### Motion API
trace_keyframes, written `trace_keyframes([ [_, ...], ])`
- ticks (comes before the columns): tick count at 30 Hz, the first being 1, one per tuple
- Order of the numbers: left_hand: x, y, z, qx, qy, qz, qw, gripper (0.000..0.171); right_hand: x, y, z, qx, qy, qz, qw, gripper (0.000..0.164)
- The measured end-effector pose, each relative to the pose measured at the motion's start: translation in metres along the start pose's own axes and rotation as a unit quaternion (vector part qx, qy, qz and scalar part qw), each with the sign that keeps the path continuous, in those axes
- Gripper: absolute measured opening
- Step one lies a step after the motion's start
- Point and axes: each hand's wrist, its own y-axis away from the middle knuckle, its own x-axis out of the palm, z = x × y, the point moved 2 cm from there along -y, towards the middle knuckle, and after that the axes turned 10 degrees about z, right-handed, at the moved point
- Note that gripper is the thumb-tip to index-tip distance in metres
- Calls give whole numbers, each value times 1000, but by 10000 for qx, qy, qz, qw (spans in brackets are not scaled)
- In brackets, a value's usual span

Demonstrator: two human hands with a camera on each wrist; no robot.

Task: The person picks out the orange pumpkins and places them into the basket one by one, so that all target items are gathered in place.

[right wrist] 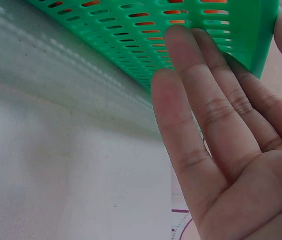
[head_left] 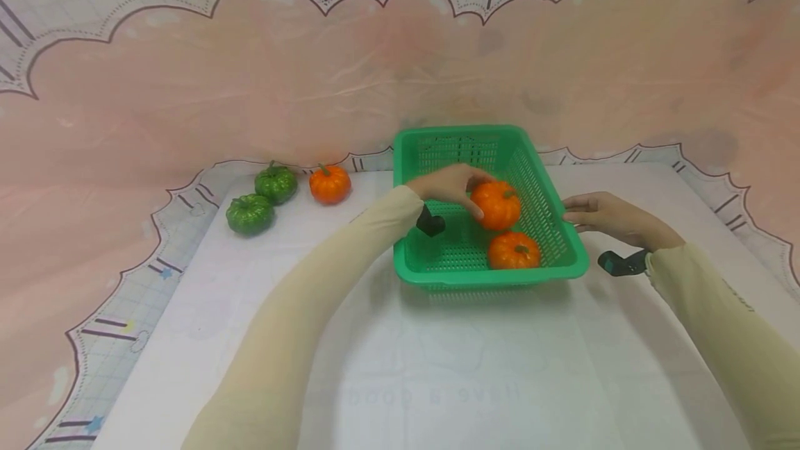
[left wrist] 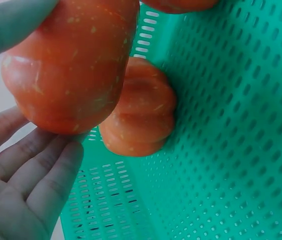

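Note:
My left hand [head_left: 451, 186] is inside the green plastic basket [head_left: 494, 275]. It grips a small orange pumpkin [head_left: 496, 207] between thumb and fingers, and in the left wrist view this held pumpkin [left wrist: 75, 70] fills the upper left. A second orange pumpkin [head_left: 514, 251] lies in the basket's near right corner. Part of one more orange pumpkin [left wrist: 181, 4] shows at the top edge of the left wrist view; the head view hides it. Outside the basket, my right hand [head_left: 609, 217] rests its nearly straight fingers [right wrist: 211, 105] against the slotted right wall.
On the table's far left stand two shiny green pumpkins [head_left: 276, 183] [head_left: 250, 214] beside another orange pumpkin [head_left: 330, 184]. A white cloth [head_left: 406, 367] covers the table. Behind it hangs a pink patterned sheet [head_left: 281, 89].

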Motion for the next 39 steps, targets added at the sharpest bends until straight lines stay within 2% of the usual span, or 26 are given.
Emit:
trace_keyframes([
  [8, 4, -3, 1, -82, -98, 93, 9999, 73, 0, 0, 1, 10, -1, -5, 10000, 58],
  [24, 6, -5, 3, -250, -13, -18, 9997, 74, 0, 1, 1, -48, 17, 23, 10000, 59],
  [39, 6, -8, 10, -372, -145, -288, 9988, 74, 1, 1, 2, -11, -11, 15, 10000, 57],
])
